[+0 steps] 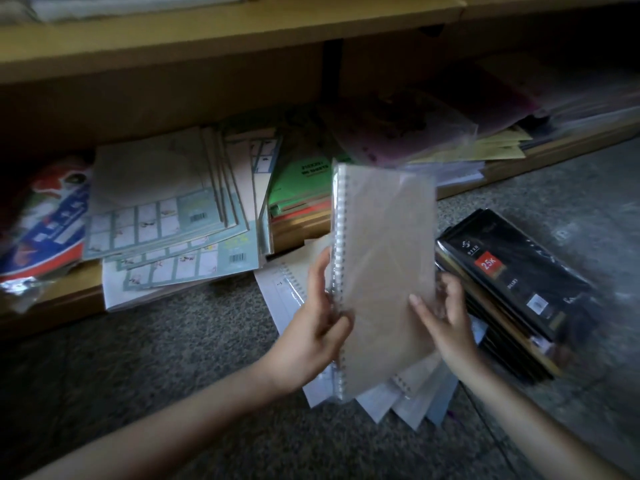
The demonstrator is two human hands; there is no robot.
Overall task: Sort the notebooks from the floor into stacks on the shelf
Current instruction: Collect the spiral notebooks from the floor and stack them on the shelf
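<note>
I hold a brown spiral notebook (384, 251) in clear wrap, upright above the floor. My left hand (317, 327) grips its spiral edge and my right hand (446, 320) grips its lower right edge. Under it on the floor lie several pale spiral notebooks (408, 400), fanned out. A stack of black notebooks (512, 282) with a red 25K label lies to the right. On the bottom shelf (69, 299) rest stacks of teal-bordered notebooks (166, 223) and green and orange ones (301, 188).
A red, white and blue packet (45, 223) lies at the shelf's left end. Purple wrapped items (408, 129) and yellow envelopes (498, 147) sit on the shelf at right. A wooden shelf board (207, 32) runs overhead. Grey speckled floor (173, 341) lies in front.
</note>
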